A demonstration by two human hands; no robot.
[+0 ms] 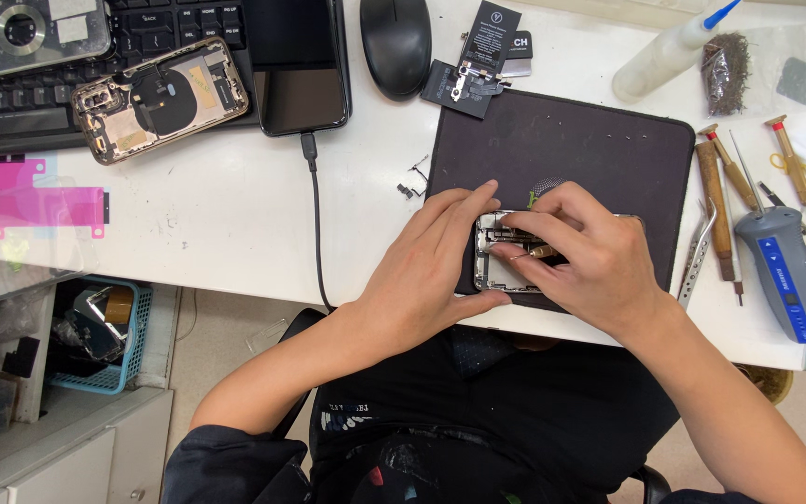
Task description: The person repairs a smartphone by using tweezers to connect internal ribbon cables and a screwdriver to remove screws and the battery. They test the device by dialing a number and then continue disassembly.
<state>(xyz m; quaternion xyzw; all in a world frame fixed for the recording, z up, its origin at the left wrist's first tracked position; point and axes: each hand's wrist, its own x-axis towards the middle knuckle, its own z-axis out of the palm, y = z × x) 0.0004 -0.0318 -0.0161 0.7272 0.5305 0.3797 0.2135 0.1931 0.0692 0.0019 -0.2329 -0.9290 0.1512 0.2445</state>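
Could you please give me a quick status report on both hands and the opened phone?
Left hand steadies opened phone on dark mat. Right hand pinches brass-tipped tool over it. Screwdrivers lie clear, right of mat.

Black mouse (396, 42) at top of white surface (235, 233). Keyboard (48, 103) top left, a gutted phone housing (160, 99) lying on it, dark phone (300, 65) beside, cable trailing down. Pink adhesive strips (44, 198) far left. Screwdrivers (722, 201), tweezers (697, 257), grey-blue electric driver (788, 271) at right. Glue bottle (669, 51) top right. Blue basket (109, 336) below.
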